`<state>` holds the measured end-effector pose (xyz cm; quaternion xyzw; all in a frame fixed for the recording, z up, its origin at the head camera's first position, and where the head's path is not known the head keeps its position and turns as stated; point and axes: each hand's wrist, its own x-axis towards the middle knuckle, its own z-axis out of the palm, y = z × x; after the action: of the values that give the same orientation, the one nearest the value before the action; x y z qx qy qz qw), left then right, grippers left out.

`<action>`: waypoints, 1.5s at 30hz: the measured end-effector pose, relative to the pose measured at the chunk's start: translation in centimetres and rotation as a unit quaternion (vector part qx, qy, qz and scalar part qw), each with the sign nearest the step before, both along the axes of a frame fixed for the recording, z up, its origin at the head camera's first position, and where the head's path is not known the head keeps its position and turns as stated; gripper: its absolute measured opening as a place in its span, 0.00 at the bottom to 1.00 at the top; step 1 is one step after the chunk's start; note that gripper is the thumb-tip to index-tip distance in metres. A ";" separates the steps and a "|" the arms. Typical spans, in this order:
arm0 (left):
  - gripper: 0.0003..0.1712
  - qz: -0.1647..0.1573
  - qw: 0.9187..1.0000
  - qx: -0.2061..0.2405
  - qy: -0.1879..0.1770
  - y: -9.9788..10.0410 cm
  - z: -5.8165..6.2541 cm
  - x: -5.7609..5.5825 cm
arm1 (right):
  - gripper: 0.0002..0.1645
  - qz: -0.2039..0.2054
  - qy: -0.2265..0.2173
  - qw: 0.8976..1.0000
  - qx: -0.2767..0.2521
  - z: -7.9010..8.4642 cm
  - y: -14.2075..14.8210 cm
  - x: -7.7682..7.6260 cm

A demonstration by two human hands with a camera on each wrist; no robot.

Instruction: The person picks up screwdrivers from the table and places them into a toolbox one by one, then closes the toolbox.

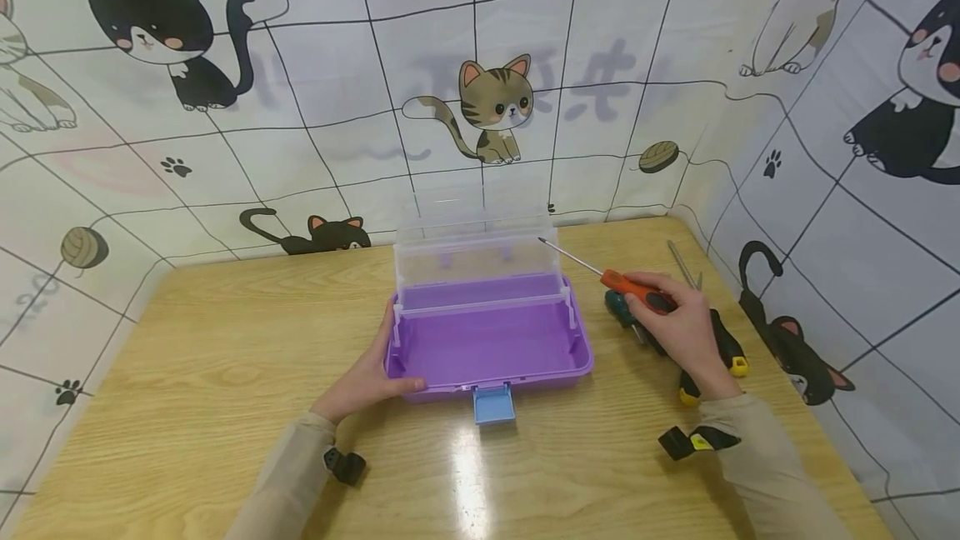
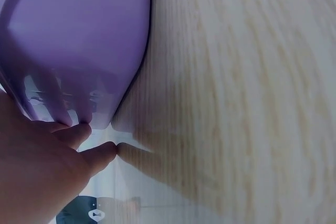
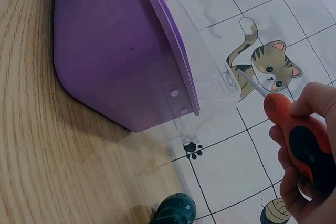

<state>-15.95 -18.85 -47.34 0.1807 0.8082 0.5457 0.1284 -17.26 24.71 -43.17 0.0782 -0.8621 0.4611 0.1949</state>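
Note:
A purple plastic box (image 1: 487, 348) stands open in the middle of the wooden table, its clear lid and tray (image 1: 477, 252) raised behind it and a blue latch (image 1: 494, 404) hanging at its front. My left hand (image 1: 367, 377) rests against the box's left front corner (image 2: 79, 51), fingers (image 2: 92, 156) laid along the wall and thumb on the front rim. My right hand (image 1: 675, 319) grips an orange-and-black screwdriver (image 1: 637, 290) just right of the box; its shaft tip (image 1: 542, 241) points at the clear lid's right end. The right wrist view shows the orange handle (image 3: 296, 140) in my fingers.
More tools lie on the table under and beside my right hand: a dark green handle (image 1: 618, 307), black-and-yellow handled tools (image 1: 723, 348) and a thin metal rod (image 1: 681, 263). Cat-print sheets wall the table at the back and right. Bare wood (image 1: 187, 390) stretches left and in front.

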 end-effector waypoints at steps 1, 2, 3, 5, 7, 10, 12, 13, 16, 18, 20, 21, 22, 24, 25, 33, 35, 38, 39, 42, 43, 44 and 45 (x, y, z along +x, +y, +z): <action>0.74 0.000 1.000 0.000 0.000 0.0 0.0 0.0 | 0.18 0.003 0.000 1.000 -0.003 0.0 -0.1 0.0; 0.74 -0.001 1.000 -0.001 0.000 0.0 0.0 0.1 | 0.18 0.006 0.001 1.000 -0.005 -0.1 -0.1 0.0; 0.74 -0.001 1.000 -0.001 0.000 0.0 0.0 0.1 | 0.18 0.007 0.001 1.000 -0.007 -0.1 -0.2 0.1; 0.74 -0.002 1.000 0.001 -0.001 0.0 0.0 0.1 | 0.18 0.011 0.000 1.000 -0.009 0.0 -0.3 0.2; 0.74 -0.002 1.000 0.002 0.000 0.0 0.0 0.1 | 0.18 0.014 -0.001 1.000 -0.010 0.0 -0.5 0.2; 0.74 -0.001 1.000 0.004 -0.001 0.0 0.1 0.1 | 0.19 0.015 -0.008 1.000 -0.011 0.0 -0.6 0.4; 0.74 0.000 1.000 0.003 0.000 0.0 0.1 0.1 | 0.19 0.013 -0.012 1.000 -0.008 0.1 -0.7 0.5; 0.74 0.000 1.000 0.002 -0.001 0.0 0.1 0.1 | 0.19 0.011 -0.014 1.000 -0.007 0.1 -0.7 0.6; 0.74 0.000 1.000 0.000 -0.002 -0.1 0.1 0.1 | 0.19 0.011 -0.011 1.000 -0.003 -0.1 -0.8 0.6; 0.75 -0.001 1.000 0.000 -0.004 -0.1 0.1 0.1 | 0.18 0.019 0.003 1.000 -0.001 -0.3 -0.9 0.5; 0.75 -0.001 1.000 0.001 -0.004 0.0 0.0 0.2 | 0.18 0.027 0.018 0.999 -0.003 -0.4 -1.1 0.4; 0.75 -0.002 1.000 0.000 -0.004 0.0 0.0 0.2 | 0.18 0.030 0.025 0.999 -0.005 -0.5 -1.2 0.4; 0.75 -0.002 1.000 0.001 -0.003 0.0 0.0 0.2 | 0.18 0.033 0.030 0.999 -0.005 -0.5 -1.3 0.3; 0.74 -0.002 1.000 0.002 -0.001 -0.1 -0.1 0.2 | 0.18 0.033 0.037 0.999 -0.001 -0.4 -1.5 0.3; 0.74 -0.002 1.000 0.002 0.000 -0.1 -0.1 0.2 | 0.18 0.032 0.037 0.999 0.001 -0.4 -1.6 0.3; 0.74 0.003 1.000 0.001 -0.004 -0.3 -0.3 0.1 | 0.18 0.059 0.002 0.998 -0.023 -0.8 -2.6 0.4; 0.75 0.004 1.000 0.000 -0.004 -0.3 -0.3 0.0 | 0.18 0.067 -0.001 0.997 -0.029 -1.0 -2.8 0.4; 0.75 0.006 1.000 0.000 -0.004 -0.3 -0.3 0.0 | 0.19 0.083 0.003 0.995 -0.048 -1.1 -3.4 0.4; 0.75 0.006 1.000 0.000 -0.004 -0.2 -0.3 0.0 | 0.19 0.087 0.004 0.995 -0.051 -1.2 -3.6 0.4; 0.75 0.007 1.000 0.001 -0.007 -0.2 -0.2 0.0 | 0.19 0.094 -0.005 0.994 -0.054 -1.1 -4.2 0.3; 0.75 0.007 1.000 0.001 -0.009 -0.1 -0.2 0.0 | 0.18 0.095 -0.009 0.994 -0.051 -1.0 -4.4 0.3; 0.76 0.008 1.000 0.001 -0.010 -0.1 -0.2 0.0 | 0.18 0.095 -0.013 0.994 -0.049 -0.9 -4.6 0.4; 0.76 0.008 1.000 0.001 -0.009 -0.1 -0.2 0.0 | 0.18 0.096 -0.018 0.994 -0.045 -0.8 -4.7 0.4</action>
<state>-15.95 -18.91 -47.52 0.1693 0.8078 0.5491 0.1315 -16.90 19.99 -43.95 0.1434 -0.8323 0.5177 0.1369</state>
